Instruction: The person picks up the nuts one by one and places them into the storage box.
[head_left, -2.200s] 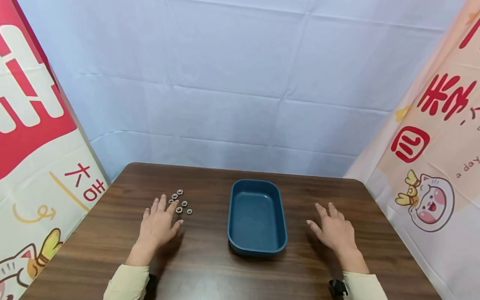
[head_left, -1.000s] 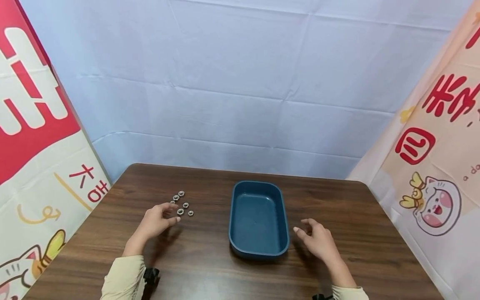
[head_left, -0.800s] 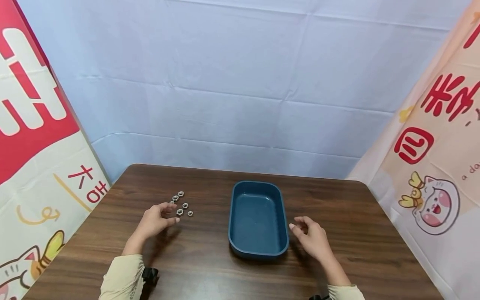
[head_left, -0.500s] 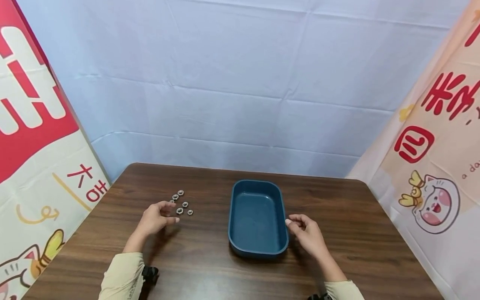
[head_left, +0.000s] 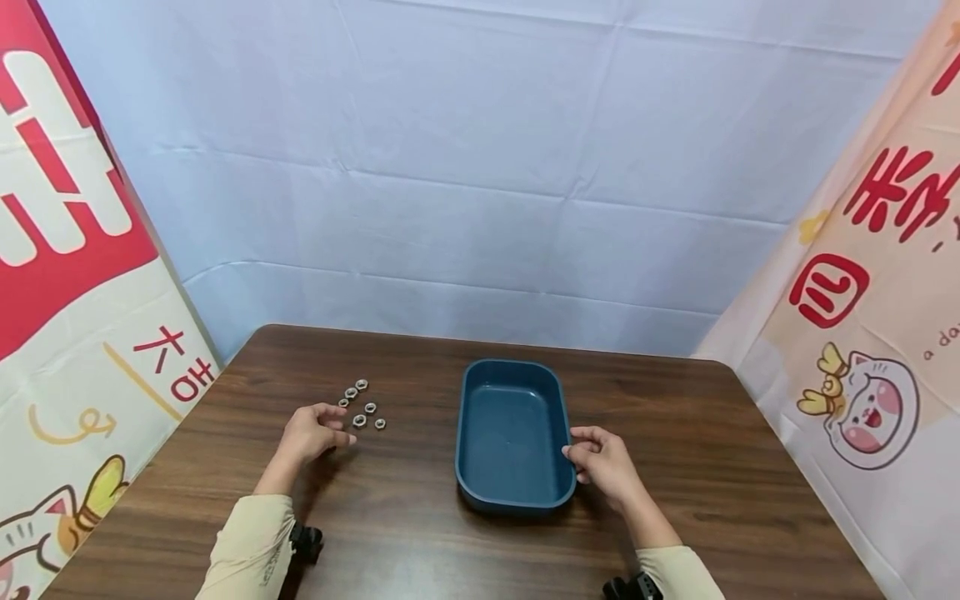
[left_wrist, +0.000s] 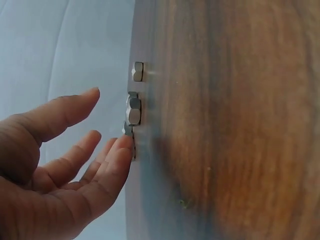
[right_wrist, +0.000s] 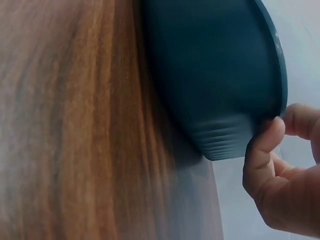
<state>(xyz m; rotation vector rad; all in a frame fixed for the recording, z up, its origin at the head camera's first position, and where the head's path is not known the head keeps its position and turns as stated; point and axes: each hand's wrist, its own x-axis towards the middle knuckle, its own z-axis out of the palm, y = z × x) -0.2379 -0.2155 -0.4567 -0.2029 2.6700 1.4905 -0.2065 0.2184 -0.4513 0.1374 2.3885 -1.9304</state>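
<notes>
Several metal hex nuts lie loosely grouped on the left part of the table. Just to their left is my left hand, thumb and fingers apart, with nothing between them. In the left wrist view the fingertips of the left hand overlap some nuts standing in a line of sight along the tabletop; contact cannot be told. A deep blue rectangular plastic bin sits mid-table. My right hand pinches its right rim; in the right wrist view, thumb and finger of the right hand meet at the bin's edge.
The brown wood-grain table has rounded far corners. A pale cloth hangs behind it, and printed banners stand at the left and right. Each wrist wears a black device.
My right hand has moved left from the bare tabletop to the bin and taken hold of its rim. The left hand turned onto its side beside the nuts, which stay put.
</notes>
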